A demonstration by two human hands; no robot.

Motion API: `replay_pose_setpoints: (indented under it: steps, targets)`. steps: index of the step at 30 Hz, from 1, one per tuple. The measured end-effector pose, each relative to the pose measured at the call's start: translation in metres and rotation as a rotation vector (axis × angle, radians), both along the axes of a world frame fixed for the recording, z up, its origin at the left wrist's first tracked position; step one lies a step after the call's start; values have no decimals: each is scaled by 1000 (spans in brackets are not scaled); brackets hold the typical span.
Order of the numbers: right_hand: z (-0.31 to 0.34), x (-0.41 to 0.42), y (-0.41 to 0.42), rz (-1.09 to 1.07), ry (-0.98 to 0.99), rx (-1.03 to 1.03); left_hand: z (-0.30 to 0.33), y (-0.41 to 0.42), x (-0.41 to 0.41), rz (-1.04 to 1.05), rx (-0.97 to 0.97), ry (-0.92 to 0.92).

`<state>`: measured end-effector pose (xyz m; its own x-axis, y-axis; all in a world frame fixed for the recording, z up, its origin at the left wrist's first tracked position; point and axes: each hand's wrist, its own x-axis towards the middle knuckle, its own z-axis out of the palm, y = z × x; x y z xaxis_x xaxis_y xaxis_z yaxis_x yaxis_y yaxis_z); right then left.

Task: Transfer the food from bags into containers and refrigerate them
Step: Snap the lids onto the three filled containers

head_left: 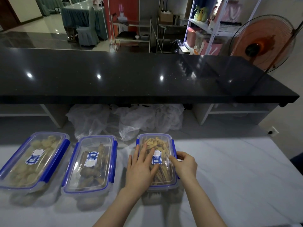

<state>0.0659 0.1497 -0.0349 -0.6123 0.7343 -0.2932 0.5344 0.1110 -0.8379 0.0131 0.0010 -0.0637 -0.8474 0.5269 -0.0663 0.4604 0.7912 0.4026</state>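
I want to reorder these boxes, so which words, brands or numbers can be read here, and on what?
"DYU": blue and white label on the lid of the middle clear plastic container with blue clips.
"DYU", upside down: label on the lid of the left clear container.
"DYU", upside down: label on the lid of the right clear container, under the hands.
Smaller print on all three labels: too small to read.
Red poster behind the counter: no readable text.

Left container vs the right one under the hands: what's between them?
In the head view, a third lidded container of darker food sits between the left container and the right container, with bare strips of white counter either side.
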Motion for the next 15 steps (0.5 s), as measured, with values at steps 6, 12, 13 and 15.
replay_pose_setpoints:
  steps: [6,12,13,15]
  targets:
    - [-5,-3,-4,3,-2,47,-5,0,-2,-5,61,-17]
    - [-5,11,0,69,65,-136,2,-10,1,209,596,-182]
    - [-4,15,1,84,63,-202,4,-15,2,317,626,-234]
    - [-3,22,2,104,40,-271,5,-23,5,435,656,-415]
